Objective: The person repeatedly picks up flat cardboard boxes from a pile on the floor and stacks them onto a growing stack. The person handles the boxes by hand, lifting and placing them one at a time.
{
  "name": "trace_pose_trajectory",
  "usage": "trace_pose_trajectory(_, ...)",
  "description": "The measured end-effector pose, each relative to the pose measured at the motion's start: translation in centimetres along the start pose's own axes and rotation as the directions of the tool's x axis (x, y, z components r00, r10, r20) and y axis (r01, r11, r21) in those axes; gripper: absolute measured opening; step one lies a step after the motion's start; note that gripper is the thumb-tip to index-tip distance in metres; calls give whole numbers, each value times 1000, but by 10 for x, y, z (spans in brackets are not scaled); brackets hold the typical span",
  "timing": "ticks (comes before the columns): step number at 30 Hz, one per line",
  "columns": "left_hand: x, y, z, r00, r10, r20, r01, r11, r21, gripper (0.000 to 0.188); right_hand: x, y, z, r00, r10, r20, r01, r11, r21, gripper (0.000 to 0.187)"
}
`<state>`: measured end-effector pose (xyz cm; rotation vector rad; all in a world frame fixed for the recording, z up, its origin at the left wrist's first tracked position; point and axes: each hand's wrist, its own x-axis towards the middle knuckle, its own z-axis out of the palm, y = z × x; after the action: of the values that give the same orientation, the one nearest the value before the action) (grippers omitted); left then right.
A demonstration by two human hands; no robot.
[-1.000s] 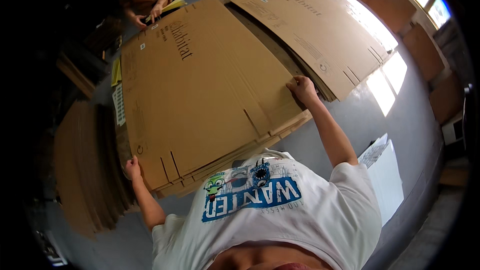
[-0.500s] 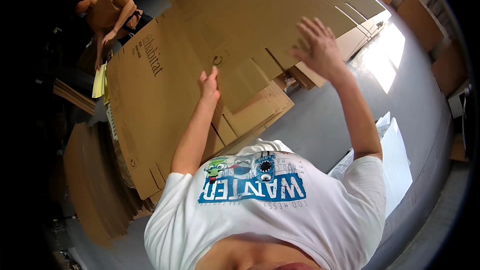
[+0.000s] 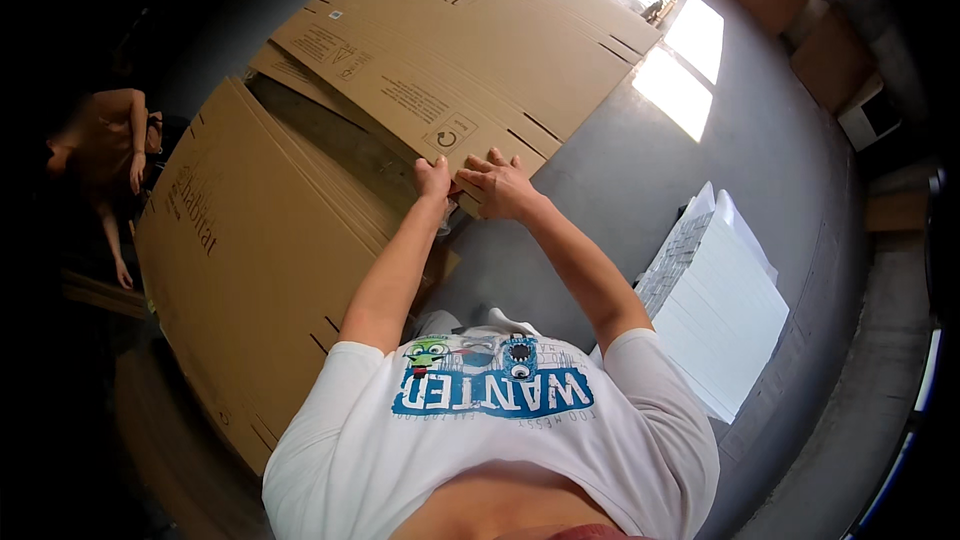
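Centrally in the head view, a brown flattened carton (image 3: 500, 60) extends forward from the fingers, its near corner beneath the right hand (image 3: 497, 186), whose fingers lie slightly spread on the board. The left hand (image 3: 432, 178) is curled at the adjoining edge, thumb uppermost; whether its hidden fingers pinch the board cannot be told. A second carton (image 3: 260, 230) lies to the left, a white stack (image 3: 715, 305) to the right.

White T-shirt (image 3: 375, 470), short sleeves (image 3: 325, 400), blue chest banner (image 3: 492, 395), white block lettering (image 3: 565, 392), green and blue cartoon monsters (image 3: 428, 352) above, bare hands (image 3: 496, 186)
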<state>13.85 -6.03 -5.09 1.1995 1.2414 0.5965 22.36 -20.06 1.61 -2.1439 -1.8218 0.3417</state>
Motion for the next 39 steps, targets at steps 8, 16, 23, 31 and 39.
trace_pose_trajectory(8,35,-36,-33,962,124,-245,-34,939,341,60,39,54,12,965,-231,123,212,965,152,67)
trace_pose_trajectory(16,6,-19,14,969,-193,-155,142,947,-288,75,202,380,-172,943,106,-316,-156,978,-136,71)
trace_pose_trajectory(23,-3,-1,24,843,-520,-139,402,780,-480,90,249,601,-196,759,625,180,-638,770,16,98)
trace_pose_trajectory(31,6,7,25,911,-402,-91,312,816,-486,61,247,643,-164,852,484,199,-522,817,246,82)
trace_pose_trajectory(39,-51,195,14,955,-147,-259,76,961,-266,44,228,679,-95,825,315,469,-555,604,572,81)
